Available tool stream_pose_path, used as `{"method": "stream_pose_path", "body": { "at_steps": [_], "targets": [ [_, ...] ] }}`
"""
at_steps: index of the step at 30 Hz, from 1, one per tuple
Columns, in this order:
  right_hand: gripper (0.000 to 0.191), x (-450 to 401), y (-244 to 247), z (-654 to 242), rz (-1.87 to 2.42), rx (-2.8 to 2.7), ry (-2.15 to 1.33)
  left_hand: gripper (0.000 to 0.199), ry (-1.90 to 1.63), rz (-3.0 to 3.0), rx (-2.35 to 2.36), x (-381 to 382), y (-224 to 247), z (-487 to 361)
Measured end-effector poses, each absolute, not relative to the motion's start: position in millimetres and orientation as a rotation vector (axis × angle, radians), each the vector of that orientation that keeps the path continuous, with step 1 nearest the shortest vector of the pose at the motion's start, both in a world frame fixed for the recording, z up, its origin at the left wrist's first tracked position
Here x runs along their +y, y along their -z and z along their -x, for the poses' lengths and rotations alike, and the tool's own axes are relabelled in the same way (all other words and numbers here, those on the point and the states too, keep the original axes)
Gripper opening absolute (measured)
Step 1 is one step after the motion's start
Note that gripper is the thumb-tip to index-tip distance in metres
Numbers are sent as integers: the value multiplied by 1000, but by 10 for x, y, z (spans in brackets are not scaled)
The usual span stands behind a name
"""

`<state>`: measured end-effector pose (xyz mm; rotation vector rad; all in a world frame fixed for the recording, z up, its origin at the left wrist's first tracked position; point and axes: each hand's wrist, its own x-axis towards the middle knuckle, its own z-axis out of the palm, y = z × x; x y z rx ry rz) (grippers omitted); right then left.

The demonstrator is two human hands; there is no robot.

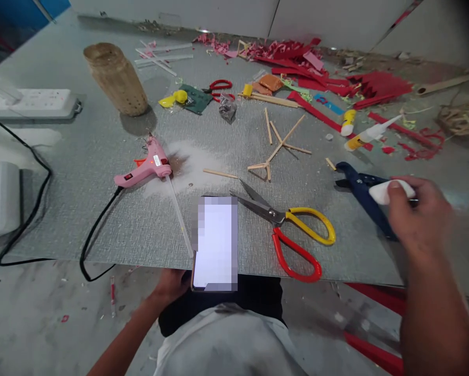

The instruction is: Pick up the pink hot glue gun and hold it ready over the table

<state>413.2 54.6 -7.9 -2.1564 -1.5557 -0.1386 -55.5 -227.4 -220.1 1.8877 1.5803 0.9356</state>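
My right hand (422,216) is closed round a small white rounded object (387,192), its thumb on top. It hovers at or just over a dark blue hand cutter (365,193) on the table; whether they touch is unclear. My left hand (175,284) is low at the table's front edge beside a phone (219,243), its fingers hidden. The lit phone overhangs the edge. Large open scissors (273,215) with one yellow and one red handle lie right of it. Beyond them are small wooden sticks (282,143), some joined in a branching shape, and a loose stick (220,173).
A pink glue gun (152,163) with a clear glue stick lies left, its black cord (97,224) hanging over the edge. Behind stand a bamboo cup (117,78) and a power strip (42,103). Red paper scraps (379,86), a glue bottle (365,138) and small scissors (221,86) lie farther back.
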Motion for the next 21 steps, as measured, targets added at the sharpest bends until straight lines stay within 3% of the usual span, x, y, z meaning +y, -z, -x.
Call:
{"method": "stream_pose_path", "body": {
  "at_steps": [5,11,13,17,21],
  "targets": [
    [32,457,-40,-3709,1723,-2080,130,22,-772,-1975,1561,-2278,2248,556],
    [43,976,-127,-3351,1595,-2420,-38,39,-640,-1976,1539,-2282,2134,512],
    [50,1129,-78,-3342,1589,-2461,73,43,-629,-1956,1541,-2288,2102,485],
    [45,1161,57,-3358,1487,-2440,477,47,-620,-1889,1570,-2323,2105,458],
    [40,1023,171,-3375,1355,-2412,557,37,-597,-1805,1578,-2348,2134,440]
  ]
}}
